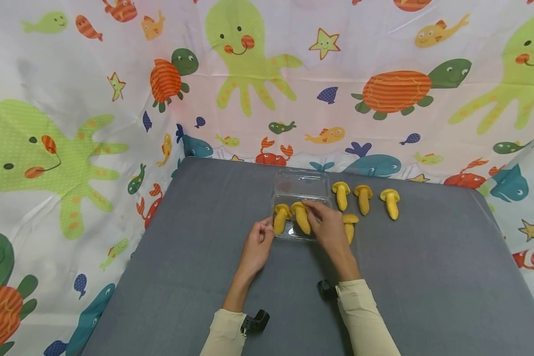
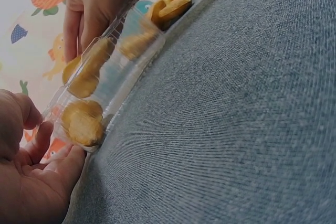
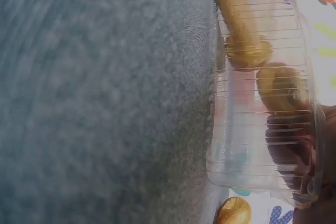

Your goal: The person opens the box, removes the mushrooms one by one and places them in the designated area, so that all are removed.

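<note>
A clear plastic container (image 1: 293, 236) lies on the table, its lid (image 1: 301, 184) folded open toward the back. One yellow mushroom (image 1: 280, 222) sits in its left part, cap to the back. My left hand (image 1: 256, 245) grips the container's left edge between thumb and fingers, also visible in the left wrist view, where the hand (image 2: 39, 166) is at the corner. Reaching in from the right, my right hand (image 1: 331, 230) pinches a second yellow mushroom (image 1: 301, 220) by its cap, over the container's base. Through the ribbed wall (image 3: 223, 166) in the right wrist view, both mushrooms show.
Right of the container, three yellow mushrooms (image 1: 363, 199) stand in a row on the grey table (image 1: 427, 277). Another mushroom (image 1: 349, 225) lies nearer, partly behind my right hand. A curtain (image 1: 293, 133) printed with sea animals hangs along the table's back and sides.
</note>
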The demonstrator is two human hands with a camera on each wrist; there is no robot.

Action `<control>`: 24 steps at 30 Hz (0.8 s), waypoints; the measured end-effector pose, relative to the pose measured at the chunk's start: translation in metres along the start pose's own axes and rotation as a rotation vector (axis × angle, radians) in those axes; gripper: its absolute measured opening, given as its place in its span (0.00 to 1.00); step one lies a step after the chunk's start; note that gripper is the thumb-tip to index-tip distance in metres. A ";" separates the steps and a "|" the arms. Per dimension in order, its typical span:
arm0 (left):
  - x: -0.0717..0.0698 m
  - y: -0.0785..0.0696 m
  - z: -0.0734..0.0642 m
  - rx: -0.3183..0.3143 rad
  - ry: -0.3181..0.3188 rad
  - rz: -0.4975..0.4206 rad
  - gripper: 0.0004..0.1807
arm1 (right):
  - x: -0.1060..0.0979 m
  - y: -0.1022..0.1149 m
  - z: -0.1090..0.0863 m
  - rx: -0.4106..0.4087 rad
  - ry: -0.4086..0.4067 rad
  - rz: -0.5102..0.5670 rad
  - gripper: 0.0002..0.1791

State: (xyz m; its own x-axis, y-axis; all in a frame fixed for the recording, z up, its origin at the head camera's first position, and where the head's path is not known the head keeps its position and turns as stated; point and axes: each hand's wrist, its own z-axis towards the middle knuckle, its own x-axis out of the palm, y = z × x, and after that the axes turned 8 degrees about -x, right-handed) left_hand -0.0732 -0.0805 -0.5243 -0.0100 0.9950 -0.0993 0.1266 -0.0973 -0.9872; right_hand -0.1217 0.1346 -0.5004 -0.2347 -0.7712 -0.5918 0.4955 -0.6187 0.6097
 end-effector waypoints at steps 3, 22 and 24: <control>0.002 0.000 0.001 -0.014 -0.012 -0.009 0.10 | -0.001 0.000 0.000 0.002 -0.004 0.038 0.15; 0.005 -0.003 0.000 0.010 -0.025 -0.027 0.09 | -0.025 -0.004 0.000 0.053 -0.113 0.072 0.15; 0.006 -0.002 0.001 0.008 -0.034 -0.036 0.09 | -0.028 -0.005 0.001 0.054 -0.124 0.065 0.15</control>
State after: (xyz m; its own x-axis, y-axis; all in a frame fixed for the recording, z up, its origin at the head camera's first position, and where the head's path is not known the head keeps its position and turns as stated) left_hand -0.0744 -0.0745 -0.5226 -0.0479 0.9966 -0.0675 0.1176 -0.0615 -0.9912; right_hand -0.1184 0.1595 -0.4867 -0.3067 -0.8201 -0.4831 0.4677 -0.5719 0.6740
